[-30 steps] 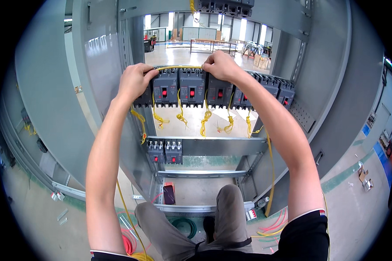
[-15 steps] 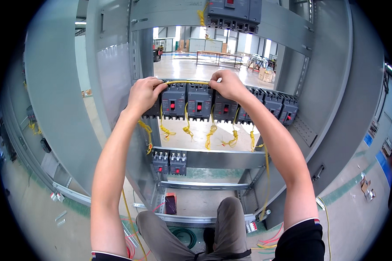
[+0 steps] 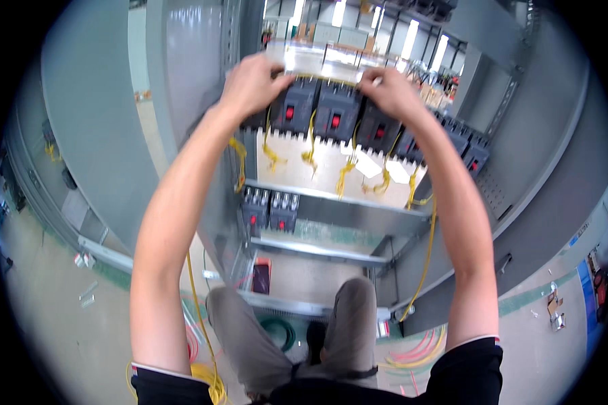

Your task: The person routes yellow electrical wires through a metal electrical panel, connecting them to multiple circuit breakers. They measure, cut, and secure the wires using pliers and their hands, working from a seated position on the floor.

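Note:
A yellow wire [image 3: 317, 76] runs along the top edge of a row of dark grey circuit breakers with red switches [image 3: 336, 116]. My left hand [image 3: 252, 86] pinches it at the left, above the leftmost breakers. Farther right, my right hand [image 3: 390, 93] has thumb and fingers closed on the same wire, over the middle of the row. Beneath the breakers dangle several yellow wire bundles [image 3: 309, 158], knotted or bunched. Another yellow length [image 3: 427, 260] hangs down beside my right forearm. Motion blurs the fingertips slightly.
Grey cabinet panels [image 3: 101, 135] flank me on both sides. Two smaller breakers [image 3: 283, 210] sit on a lower rail. A dark box with a red edge [image 3: 261, 277] lies inside the frame base. Coiled green cable [image 3: 278, 333] and red and yellow wires [image 3: 419, 351] lie on the floor.
The view has tilted, so the breakers and both hands appear higher and a little to the right. Both hands still pinch the wire, about as far apart as before.

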Motion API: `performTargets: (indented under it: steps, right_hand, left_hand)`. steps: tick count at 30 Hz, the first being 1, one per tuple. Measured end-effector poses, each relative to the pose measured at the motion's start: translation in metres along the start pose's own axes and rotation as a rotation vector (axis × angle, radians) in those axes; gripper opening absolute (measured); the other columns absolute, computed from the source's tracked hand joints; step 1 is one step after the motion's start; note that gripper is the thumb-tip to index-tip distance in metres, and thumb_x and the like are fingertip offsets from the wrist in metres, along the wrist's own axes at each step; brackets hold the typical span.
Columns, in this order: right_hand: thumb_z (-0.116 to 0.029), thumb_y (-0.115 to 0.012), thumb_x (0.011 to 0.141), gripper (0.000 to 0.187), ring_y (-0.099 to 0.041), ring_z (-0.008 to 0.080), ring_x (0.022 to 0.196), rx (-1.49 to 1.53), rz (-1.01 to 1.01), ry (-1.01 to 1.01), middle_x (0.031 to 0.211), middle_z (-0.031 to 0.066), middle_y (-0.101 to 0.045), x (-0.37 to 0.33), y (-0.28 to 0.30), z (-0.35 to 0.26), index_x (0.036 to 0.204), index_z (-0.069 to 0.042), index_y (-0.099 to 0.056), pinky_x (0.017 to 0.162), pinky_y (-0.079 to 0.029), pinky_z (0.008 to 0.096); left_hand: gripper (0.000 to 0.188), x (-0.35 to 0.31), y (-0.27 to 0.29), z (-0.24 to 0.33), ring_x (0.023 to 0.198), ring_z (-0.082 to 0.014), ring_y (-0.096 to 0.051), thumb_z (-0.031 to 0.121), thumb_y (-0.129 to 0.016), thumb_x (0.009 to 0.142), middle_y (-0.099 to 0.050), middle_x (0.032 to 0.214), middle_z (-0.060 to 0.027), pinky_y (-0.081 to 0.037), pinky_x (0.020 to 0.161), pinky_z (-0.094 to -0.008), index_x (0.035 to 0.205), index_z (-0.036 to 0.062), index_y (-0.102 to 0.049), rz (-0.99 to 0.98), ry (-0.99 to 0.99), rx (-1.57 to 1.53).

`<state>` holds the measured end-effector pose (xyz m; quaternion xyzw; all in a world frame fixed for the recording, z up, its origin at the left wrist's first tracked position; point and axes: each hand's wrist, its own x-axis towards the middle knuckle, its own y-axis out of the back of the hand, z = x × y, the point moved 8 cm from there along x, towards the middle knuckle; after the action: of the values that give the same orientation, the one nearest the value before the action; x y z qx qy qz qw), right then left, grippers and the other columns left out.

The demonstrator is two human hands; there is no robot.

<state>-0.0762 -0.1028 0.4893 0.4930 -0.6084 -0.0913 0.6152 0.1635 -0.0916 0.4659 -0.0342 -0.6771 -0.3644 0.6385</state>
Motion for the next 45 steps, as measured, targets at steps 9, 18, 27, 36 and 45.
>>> performTargets:
  steps: [9, 18, 27, 36, 45]
  right_hand:
    - [-0.027, -0.065, 0.089, 0.029, -0.058, 0.0104, 0.076, 0.026, -0.070, 0.035, 0.086, 0.0056, -0.067, 0.010, -0.007, 0.022, 0.101, 0.000, -0.069, 0.074, -0.049, 0.0262]
    - [-0.028, -0.063, 0.091, 0.030, -0.060, 0.0114, 0.077, -0.015, 0.009, 0.141, 0.085, 0.0045, -0.067, 0.006, 0.004, 0.012, 0.102, -0.001, -0.069, 0.074, -0.050, 0.0281]
    - [-0.030, -0.065, 0.088, 0.031, -0.059, 0.0142, 0.076, -0.109, -0.015, 0.073, 0.084, 0.0086, -0.068, 0.003, -0.001, 0.003, 0.100, -0.001, -0.069, 0.077, -0.049, 0.0301]
    - [-0.028, -0.064, 0.090, 0.031, -0.057, 0.0104, 0.075, -0.030, -0.059, 0.045, 0.084, 0.0048, -0.066, 0.002, -0.004, 0.011, 0.101, 0.001, -0.068, 0.075, -0.048, 0.0259]
    - [-0.028, -0.064, 0.090, 0.029, -0.054, 0.0089, 0.075, -0.035, -0.058, 0.009, 0.082, 0.0019, -0.064, 0.002, -0.001, 0.015, 0.099, -0.001, -0.069, 0.073, -0.046, 0.0251]
  left_hand:
    - [0.025, 0.001, 0.005, 0.019, 0.081, -0.0376, -0.065, 0.030, -0.064, 0.084, -0.068, 0.084, -0.0186, -0.052, 0.073, -0.0449, 0.087, 0.0062, -0.073, -0.006, -0.163, -0.138]
    - [0.029, 0.003, -0.012, 0.007, 0.081, -0.0328, -0.067, 0.039, -0.063, 0.086, -0.071, 0.086, -0.0119, -0.054, 0.074, -0.0438, 0.096, 0.0141, -0.074, -0.055, -0.036, -0.127]
    - [0.027, 0.001, -0.011, -0.006, 0.085, -0.0330, -0.067, 0.039, -0.062, 0.086, -0.071, 0.089, -0.0119, -0.054, 0.077, -0.0449, 0.095, 0.0167, -0.075, 0.020, -0.080, -0.057]
    - [0.026, 0.001, 0.002, 0.007, 0.083, -0.0368, -0.066, 0.032, -0.064, 0.084, -0.068, 0.087, -0.0181, -0.053, 0.076, -0.0451, 0.093, 0.0089, -0.073, -0.073, -0.039, -0.122]
    - [0.028, 0.004, -0.008, -0.002, 0.089, -0.0324, -0.067, 0.037, -0.063, 0.087, -0.071, 0.095, -0.0126, -0.054, 0.083, -0.0430, 0.101, 0.0159, -0.075, -0.176, -0.032, -0.035]
